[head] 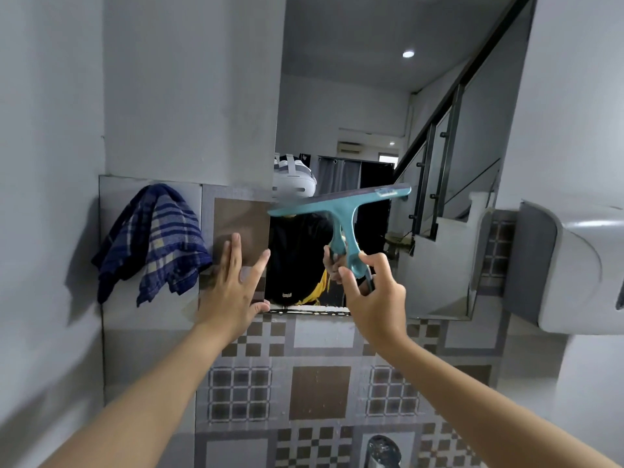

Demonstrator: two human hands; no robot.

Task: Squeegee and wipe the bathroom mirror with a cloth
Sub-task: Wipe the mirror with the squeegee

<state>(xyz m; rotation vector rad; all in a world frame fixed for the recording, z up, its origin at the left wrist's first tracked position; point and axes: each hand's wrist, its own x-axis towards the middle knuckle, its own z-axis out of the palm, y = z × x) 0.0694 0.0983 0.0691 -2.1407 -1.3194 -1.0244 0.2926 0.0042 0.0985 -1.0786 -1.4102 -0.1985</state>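
Note:
The tall wall mirror [368,106] fills the upper middle and reflects a ceiling, a stair rail and a person in black. My right hand [371,295] grips the handle of a teal squeegee [341,211], whose blade lies tilted across the lower part of the glass. My left hand [233,285] rests flat with fingers spread on the tiled wall beside the mirror's lower left corner, thumb at the frame. A blue and white plaid cloth [152,244] hangs on the wall to the left, apart from both hands.
Patterned brown and grey tiles [320,393] cover the wall below the mirror. A white hand dryer or dispenser [567,265] juts from the right wall. A chrome tap [383,450] shows at the bottom edge. A plain white wall stands on the left.

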